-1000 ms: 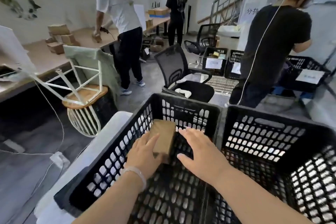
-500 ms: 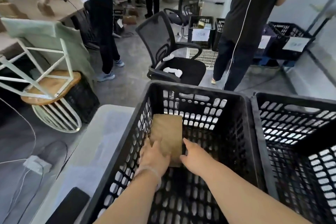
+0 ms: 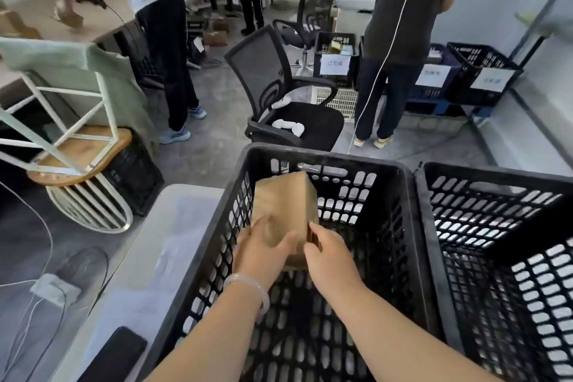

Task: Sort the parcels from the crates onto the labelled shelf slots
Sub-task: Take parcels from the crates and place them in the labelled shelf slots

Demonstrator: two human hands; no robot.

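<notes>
A brown cardboard parcel (image 3: 283, 205) stands upright above the inside of a black perforated crate (image 3: 387, 177) in front of me. My left hand (image 3: 262, 250) grips the parcel's near lower face, thumb across the front. My right hand (image 3: 330, 253) holds its right edge with the fingertips. A second black crate (image 3: 496, 183) sits directly to the right; what shows of its inside holds no parcel. The shelf slots are not clearly in view.
A white table (image 3: 155, 257) carries the crates, with a dark phone (image 3: 114, 357) at its near left. Beyond stand a black office chair (image 3: 279, 96), a person in dark clothes (image 3: 400, 40) by labelled crates (image 3: 335, 63), and an upturned white stool (image 3: 62, 121) at left.
The view has tipped downward. Both hands have closed in on the parcel and drawn it up and toward me inside the crate; the right hand went from open beside it to holding its edge.
</notes>
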